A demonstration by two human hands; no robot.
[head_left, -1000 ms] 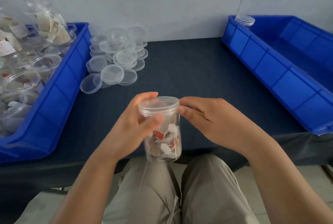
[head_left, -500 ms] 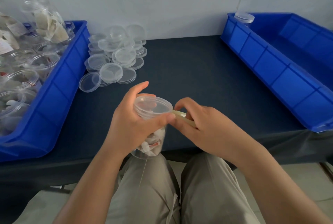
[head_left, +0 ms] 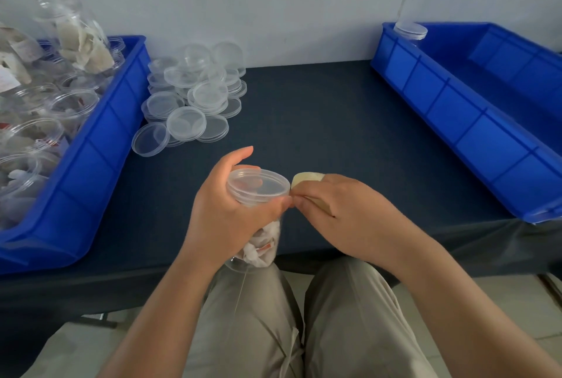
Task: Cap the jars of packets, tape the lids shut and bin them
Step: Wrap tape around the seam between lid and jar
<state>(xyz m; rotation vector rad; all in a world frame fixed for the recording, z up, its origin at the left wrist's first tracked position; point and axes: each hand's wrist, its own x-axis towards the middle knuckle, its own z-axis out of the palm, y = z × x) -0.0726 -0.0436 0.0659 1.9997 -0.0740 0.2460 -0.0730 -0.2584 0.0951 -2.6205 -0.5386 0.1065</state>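
Above table (head_left: 319,122), left hand (head_left: 222,213) grips jar (head_left: 264,244), right hand (head_left: 349,219) perhaps tape (head_left: 305,178).

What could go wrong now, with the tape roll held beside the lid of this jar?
1. The left hand grips the jar tilted in the air, its base over the lap. If the grip slips, the jar would probably fall to the floor.
2. The right hand holds the tape roll beside the lid, where both hands' fingertips meet. The tape may stick crooked or to a finger.
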